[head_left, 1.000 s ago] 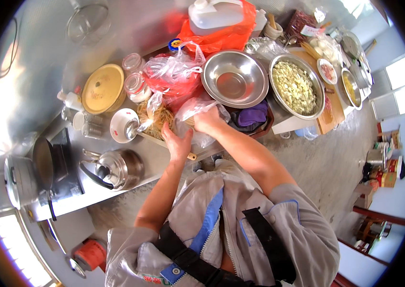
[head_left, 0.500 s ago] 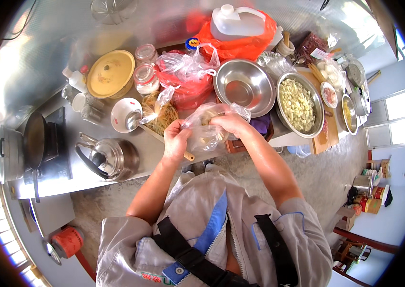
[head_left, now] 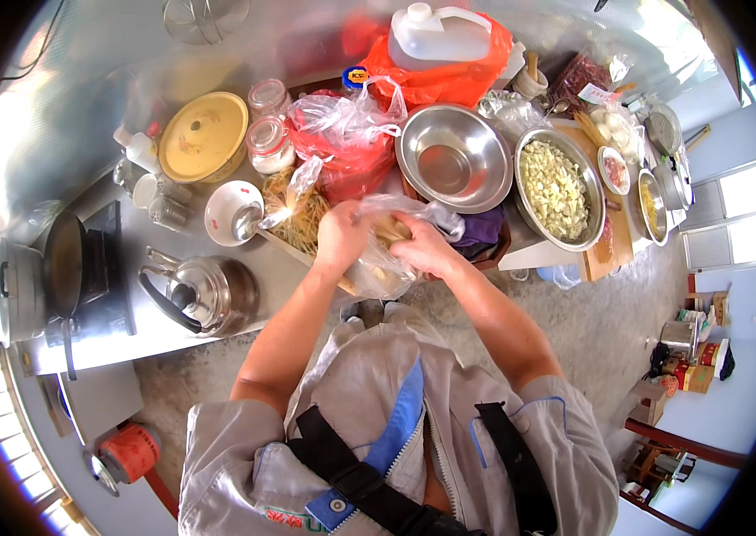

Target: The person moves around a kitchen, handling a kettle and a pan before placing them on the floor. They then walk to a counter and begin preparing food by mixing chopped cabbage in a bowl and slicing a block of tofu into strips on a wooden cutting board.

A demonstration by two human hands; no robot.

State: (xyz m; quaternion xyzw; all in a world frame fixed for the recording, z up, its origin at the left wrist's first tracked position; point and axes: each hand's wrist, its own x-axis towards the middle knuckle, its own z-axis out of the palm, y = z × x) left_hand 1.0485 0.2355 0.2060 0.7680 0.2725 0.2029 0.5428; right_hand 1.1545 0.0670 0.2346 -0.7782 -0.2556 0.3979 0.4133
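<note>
Between my hands, at the counter's front edge, is a clear plastic bag (head_left: pixel 383 275) with pale, light-brown contents that I cannot make out. My left hand (head_left: pixel 342 238) is closed on the bag's upper left side. Pinching its right side near the mouth is my right hand (head_left: pixel 425 245). Just left of the bag lies another clear bag of yellowish dried strands (head_left: pixel 294 213). Behind my hands stand a red plastic bag (head_left: pixel 342 161) and a wide steel bowl (head_left: pixel 455 159) with nothing in it. Dark purple cloth or plastic (head_left: pixel 483 229) shows beside my right hand.
A steel kettle (head_left: pixel 217 295), a white bowl with a ladle (head_left: pixel 233 214) and a yellow lidded pot (head_left: pixel 204 138) stand to the left. To the right are a steel basin of chopped pale vegetables (head_left: pixel 555 192) and a wooden board (head_left: pixel 612 255). A plastic jug (head_left: pixel 441 40) stands behind.
My left hand has moved up and right, closer to my right hand, and now grips higher on the bag. My right hand has shifted slightly down, and the bag hangs lower.
</note>
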